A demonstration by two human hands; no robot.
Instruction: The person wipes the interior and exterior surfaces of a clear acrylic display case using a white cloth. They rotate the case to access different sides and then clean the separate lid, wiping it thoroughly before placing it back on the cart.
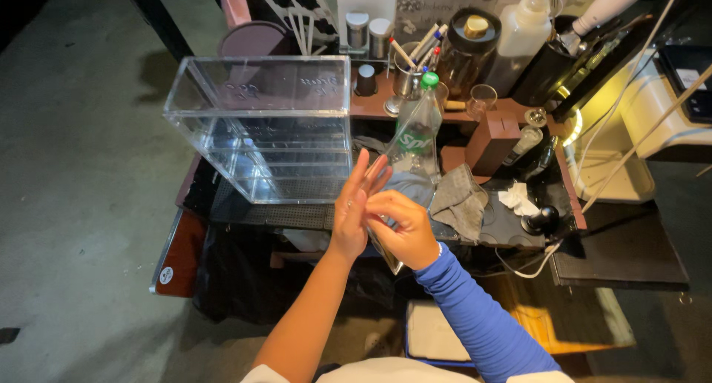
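Note:
A clear plastic bottle (414,134) with a green cap leans over the front of a cluttered dark work stand (297,214); its base pokes out below my hands. My right hand (404,235), in a blue sleeve, is curled around the bottle's lower part. My left hand (356,209) lies against the bottle and my right fingers, with its own fingers straight and pointing up. Most of the bottle's lower half is hidden by both hands.
A large clear acrylic box (259,123) stands on the left of the stand. A grey rag (460,201), a brown block (493,142), a crumpled white tissue (517,197) and a black knob (541,218) lie to the right. Behind are a pen cup (408,71), a dark jar (467,45) and a white squeeze bottle (523,27).

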